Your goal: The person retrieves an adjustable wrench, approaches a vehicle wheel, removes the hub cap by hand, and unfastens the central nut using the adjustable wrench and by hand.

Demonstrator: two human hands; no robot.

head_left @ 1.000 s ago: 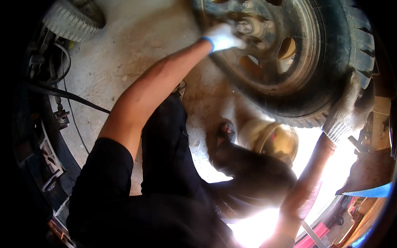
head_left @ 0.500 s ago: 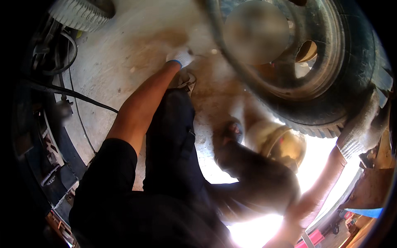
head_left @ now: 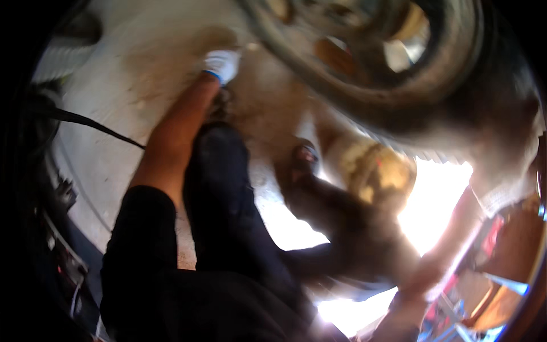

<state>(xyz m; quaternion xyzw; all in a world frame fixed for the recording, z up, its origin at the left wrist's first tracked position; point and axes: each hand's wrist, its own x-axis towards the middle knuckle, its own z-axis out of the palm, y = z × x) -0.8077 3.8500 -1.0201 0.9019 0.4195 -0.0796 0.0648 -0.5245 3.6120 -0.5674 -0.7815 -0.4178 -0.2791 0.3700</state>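
Observation:
A large black tyre on a wheel rim fills the upper right, blurred. My right hand, in a pale knitted glove, lies against the tyre's right lower side; its fingers are smeared by motion. My left hand, in a white glove with a blue cuff, is low over the concrete floor, left of the wheel and just beyond my left knee. Its fingers are hidden or blurred, and I cannot make out anything in it.
A dark cable runs in from dark machinery at the left. Another tyre shows blurred at the upper left. Below the big wheel is a round yellowish metal object. My bent legs take up the middle; blurred clutter lies lower right.
The whole view has shifted and blurred. The big wheel appears farther up and left, with my right hand still against its tyre. My left hand appears farther left and slightly higher.

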